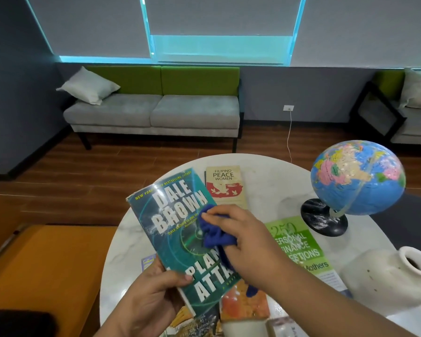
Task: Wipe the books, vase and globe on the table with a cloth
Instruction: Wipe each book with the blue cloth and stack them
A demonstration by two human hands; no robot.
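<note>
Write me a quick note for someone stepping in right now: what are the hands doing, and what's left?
Left hand holds the Dale Brown paperback tilted above the marble table.
Right hand presses a blue cloth on its cover.
Globe and white vase sit at the table's right; other books lie flat.
Done: cannot tell.
Left: this cover, then likely the rest.

Teal book [178, 229], blue cloth [214, 235], white vase [384, 278].

Table [272, 181] layout
Globe [357, 177] stands at right, vase [384, 278] before it, books [299, 244] left of both, sofa [156, 110] behind.
</note>
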